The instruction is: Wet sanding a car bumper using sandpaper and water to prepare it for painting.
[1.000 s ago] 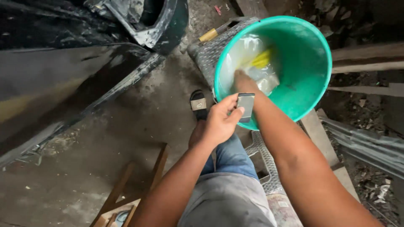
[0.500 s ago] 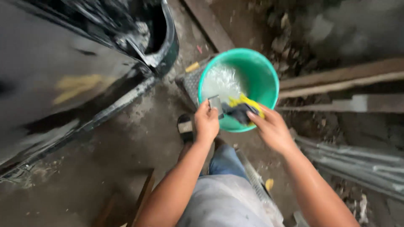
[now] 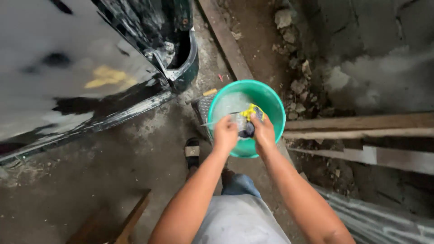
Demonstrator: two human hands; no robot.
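- The left hand [image 3: 225, 134] is held over the near left rim of a green bucket [image 3: 271, 101], its fingers closed on a small flat grey sheet [image 3: 236, 121], likely sandpaper, though its detail is too small to tell.
- The right hand [image 3: 263, 133] sits just beside the left one, over the near side of the bucket, fingers clamped on a yellow and dark sponge [image 3: 250, 119].
- The sheet and the sponge touch each other between the two hands, above the cloudy water [image 3: 233, 103] in the bucket.
- The bucket stands on the ground in the middle of the view, just far of the person's knees, on a grey woven mat [image 3: 202, 107] that shows at its left side.
- A foot in a dark sandal [image 3: 192, 151] rests on the concrete floor [image 3: 90, 171], near and left of the bucket.
- A black car body panel [image 3: 68, 68], glossy and wet, fills the far left; its lower edge ends near the bucket.
- Wooden planks [image 3: 361, 123] lie to the right of the bucket, with rubble [image 3: 296, 86] beyond them on the far right.
- A wooden piece [image 3: 131, 221] lies at the near left edge of the floor.
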